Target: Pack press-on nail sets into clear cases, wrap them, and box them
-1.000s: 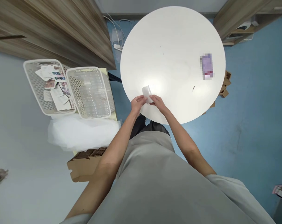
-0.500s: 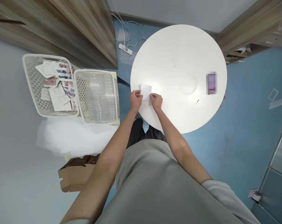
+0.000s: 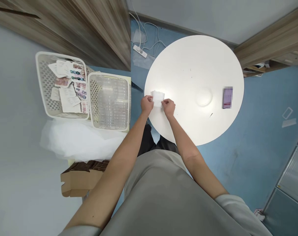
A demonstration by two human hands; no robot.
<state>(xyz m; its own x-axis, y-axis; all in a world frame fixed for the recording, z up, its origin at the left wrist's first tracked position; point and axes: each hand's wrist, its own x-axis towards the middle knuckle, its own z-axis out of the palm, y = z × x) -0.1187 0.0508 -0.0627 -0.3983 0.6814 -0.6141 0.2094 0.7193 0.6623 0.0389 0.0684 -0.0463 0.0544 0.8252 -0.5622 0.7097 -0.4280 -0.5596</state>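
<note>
Between my hands, near the left edge of the round white table [image 3: 183, 121], is a small white square packing sheet [image 3: 158, 99]. It looks soft, and its top edge is slightly wavy; whether it is one layer or a folded pouch I cannot tell. My left hand [image 3: 147, 104] pinches its left side with thumb and fingers. On the opposite side, the fingertips of my right hand [image 3: 169, 107] grip the lower right corner. Anything inside or under the sheet is hidden.
Left of the table stand a white basket with carded packs [image 3: 38, 83] and another holding clear plastic boxes [image 3: 112, 105]. White wrapping [image 3: 82, 141] and a cardboard box [image 3: 77, 183] lie nearer me. A purple blurred item [image 3: 227, 97] rests at the table's right. A power strip [image 3: 140, 51] is on the floor.
The whole view has shifted slightly, moving the table right and down. Both hands stay on the white sheet, whose upper edge now looks more curved.
</note>
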